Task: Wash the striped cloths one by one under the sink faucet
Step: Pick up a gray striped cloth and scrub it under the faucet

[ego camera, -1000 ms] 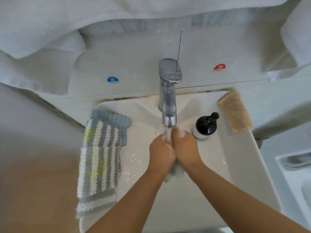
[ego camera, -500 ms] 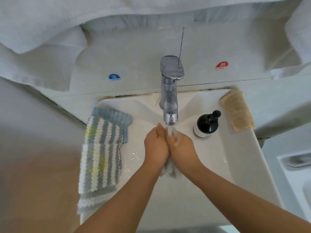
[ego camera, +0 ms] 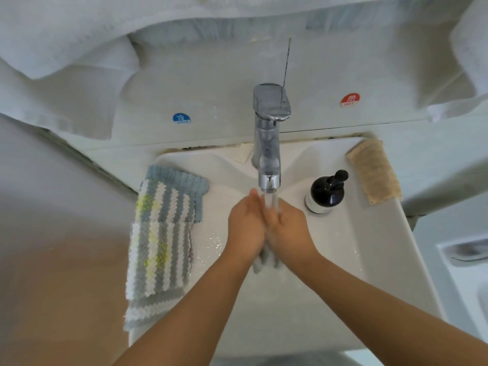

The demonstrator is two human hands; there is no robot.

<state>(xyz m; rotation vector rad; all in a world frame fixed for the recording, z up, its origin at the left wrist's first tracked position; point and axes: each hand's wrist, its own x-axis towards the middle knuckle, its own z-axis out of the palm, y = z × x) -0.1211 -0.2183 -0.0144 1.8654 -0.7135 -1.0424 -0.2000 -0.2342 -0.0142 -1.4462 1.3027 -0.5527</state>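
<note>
Where legible: sticker [ego camera: 181, 119] "COLD", sticker [ego camera: 350, 100] "HOT".

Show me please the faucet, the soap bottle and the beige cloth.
faucet [ego camera: 268, 143]: head view, upright chrome body.
soap bottle [ego camera: 325, 194]: head view, black rounded body.
beige cloth [ego camera: 375, 171]: head view, middle of its top.

We see a black pump bottle [ego camera: 326, 192] beside a beige sponge cloth [ego camera: 373, 171]. White towels [ego camera: 79, 48] hang above (blue sticker [ego camera: 181, 118] left, red sticker [ego camera: 350, 99] right).
</note>
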